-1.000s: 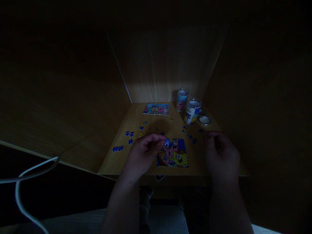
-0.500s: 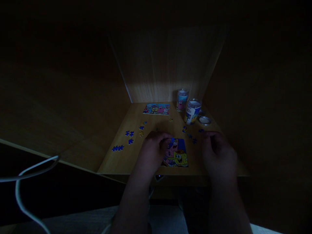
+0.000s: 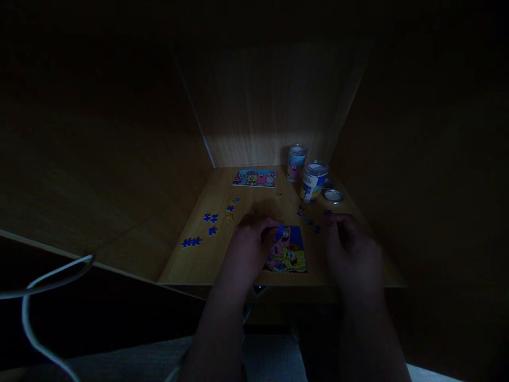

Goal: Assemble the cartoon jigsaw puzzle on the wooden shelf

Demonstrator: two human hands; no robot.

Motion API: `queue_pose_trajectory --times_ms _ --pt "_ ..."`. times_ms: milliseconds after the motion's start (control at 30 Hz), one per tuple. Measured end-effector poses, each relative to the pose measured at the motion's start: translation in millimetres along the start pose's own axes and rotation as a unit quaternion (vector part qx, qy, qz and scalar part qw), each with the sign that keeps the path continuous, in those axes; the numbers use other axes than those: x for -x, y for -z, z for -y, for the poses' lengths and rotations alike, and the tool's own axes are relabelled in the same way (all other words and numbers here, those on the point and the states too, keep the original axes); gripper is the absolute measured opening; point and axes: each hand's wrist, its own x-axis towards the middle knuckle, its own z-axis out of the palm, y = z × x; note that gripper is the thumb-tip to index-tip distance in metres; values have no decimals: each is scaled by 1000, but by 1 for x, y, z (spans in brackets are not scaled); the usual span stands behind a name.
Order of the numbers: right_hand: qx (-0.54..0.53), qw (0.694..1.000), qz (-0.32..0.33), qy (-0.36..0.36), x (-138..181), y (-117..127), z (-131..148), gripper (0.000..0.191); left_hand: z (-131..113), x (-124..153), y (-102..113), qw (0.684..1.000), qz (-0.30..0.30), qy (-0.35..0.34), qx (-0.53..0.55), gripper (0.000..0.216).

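The flat blue-pink-yellow jigsaw point(image 3: 289, 252) lay near, probably light, stiff card, best held by its edges; the bare left hand point(image 3: 250, 240) overlapped its left side, the bare right hand point(image 3: 352, 248) curled rightward; I couldn't tell either's grip.

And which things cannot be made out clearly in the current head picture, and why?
In the head view:
The puzzle: its left part is covered by the left hand.
Anything inside the right hand: hidden by its own fingers and darkness.
The rear lid: mostly behind the front canister.
The pale cable: cut off by the left and bottom edges.
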Motion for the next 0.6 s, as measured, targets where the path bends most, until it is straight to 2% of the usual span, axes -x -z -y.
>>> queue_pose_trajectory --times_ms 233,467,600 --pt "-4 1000 9 7 0 0 0 36 -2 -2 0 999 -18 -30 -19 17" --pt "-1 1000 11 12 0 0 0 36 -3 -1 0 997 -32 -65 -19 42" --pt "9 1000 17 9 0 0 0 36 -4 0 0 996 -13 -67 -48 42"
